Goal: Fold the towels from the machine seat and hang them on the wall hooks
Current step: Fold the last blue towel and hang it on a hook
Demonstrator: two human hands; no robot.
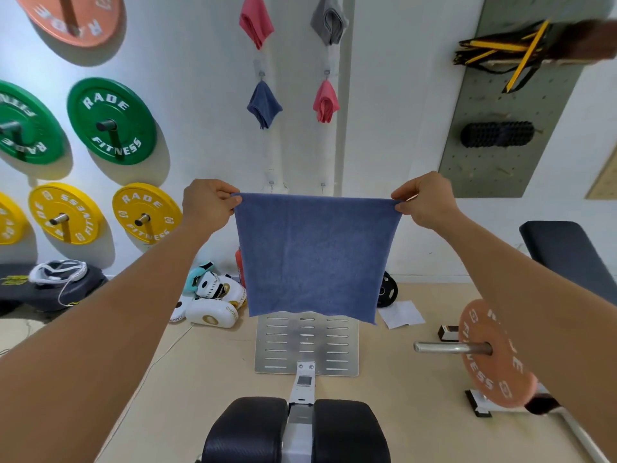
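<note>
While the left hand (208, 205) pinches one top corner of the blue towel (315, 255), the cloth stretches flat between the two hands, its top edge taut and its lower edge hanging free in front of the person, above the machine seat (297, 429). At the far side, the right hand (425, 202) pinches the other top corner, so both hands are clamped on the towel and held well apart. It looks light, soft and limp, with a nubby pile that should not slip; it keeps no shape of its own, so the corners are the sensible places to hold. Beyond the hands, four folded towels (263, 105) hang on the wall, and two bare wall hooks (271, 183) sit just above the taut edge.
</note>
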